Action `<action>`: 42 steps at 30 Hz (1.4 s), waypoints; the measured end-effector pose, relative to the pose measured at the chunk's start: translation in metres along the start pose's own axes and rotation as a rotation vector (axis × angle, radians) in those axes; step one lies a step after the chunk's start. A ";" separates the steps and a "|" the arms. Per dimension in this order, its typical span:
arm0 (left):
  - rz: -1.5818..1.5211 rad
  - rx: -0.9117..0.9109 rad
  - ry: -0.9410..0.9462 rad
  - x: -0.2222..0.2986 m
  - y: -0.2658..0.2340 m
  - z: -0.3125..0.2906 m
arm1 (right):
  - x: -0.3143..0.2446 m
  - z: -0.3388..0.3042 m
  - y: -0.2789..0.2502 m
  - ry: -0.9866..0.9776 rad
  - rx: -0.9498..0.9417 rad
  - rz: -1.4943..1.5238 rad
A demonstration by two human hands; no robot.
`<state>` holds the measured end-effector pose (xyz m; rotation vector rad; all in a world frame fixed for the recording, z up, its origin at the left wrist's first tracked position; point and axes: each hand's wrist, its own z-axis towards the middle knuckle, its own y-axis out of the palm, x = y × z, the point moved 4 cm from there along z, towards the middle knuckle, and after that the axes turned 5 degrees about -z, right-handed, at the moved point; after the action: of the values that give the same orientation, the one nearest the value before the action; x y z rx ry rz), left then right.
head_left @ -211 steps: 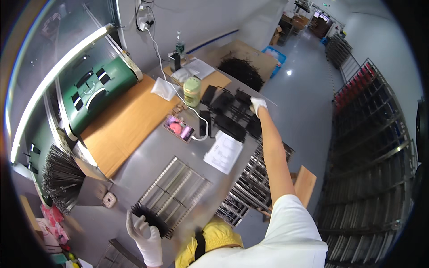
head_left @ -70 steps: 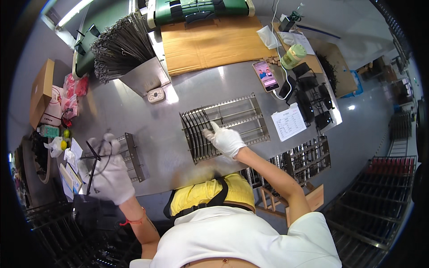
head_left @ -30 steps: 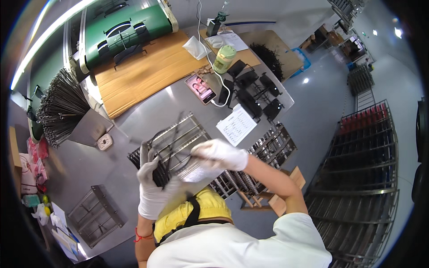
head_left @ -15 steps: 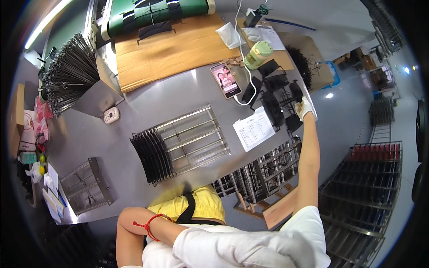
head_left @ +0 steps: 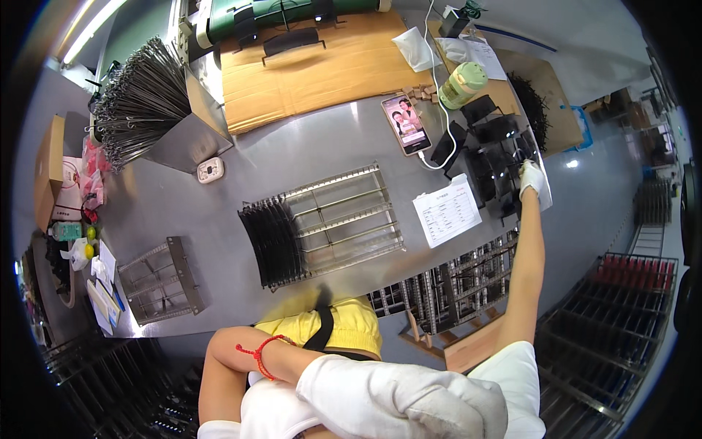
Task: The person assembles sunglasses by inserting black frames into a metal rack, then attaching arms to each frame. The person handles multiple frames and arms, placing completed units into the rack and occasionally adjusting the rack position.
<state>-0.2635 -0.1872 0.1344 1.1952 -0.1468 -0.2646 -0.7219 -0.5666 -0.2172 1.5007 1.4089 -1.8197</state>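
My right hand, in a white glove, reaches to the table's right edge, its fingers closed at a black plate with wire ends among several overlapping black plates. What exactly it grips is partly hidden. My left hand, gloved in white below a red cord bracelet, is held close to my chest, well above the table. Its fingers are folded, and anything inside them is hidden. At the middle of the table lies a metal wire rack, its left end filled with a row of upright black plates.
Nearby are a paper form, a charging phone and a green bottle. Behind lies a cardboard sheet. A metal bin of wire rods stands far left; a smaller rack lies near left. Racks stand below the front edge.
The whole view has shifted, with the table items now further right in the picture. My right hand stays at the black plates, its wrist turned slightly. The loaded rack has not visibly changed.
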 end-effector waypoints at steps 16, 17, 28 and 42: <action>0.919 0.529 0.173 0.110 -0.115 -0.092 | -0.302 -0.416 0.057 -0.282 -0.412 0.016; 0.728 0.700 0.260 0.117 -0.129 -0.090 | -0.311 -0.447 0.073 -0.593 -0.496 -0.235; 1.582 0.548 0.808 0.159 -0.131 -0.104 | -0.253 -0.519 0.164 -0.543 -1.048 -0.209; 0.713 0.524 0.735 0.223 -0.055 -0.179 | -0.184 -0.503 0.182 -0.906 -0.781 -0.190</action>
<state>-0.0110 -0.1075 0.0117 1.5978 0.0147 0.8834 -0.2619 -0.2610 -0.0933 0.1125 1.4816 -1.4302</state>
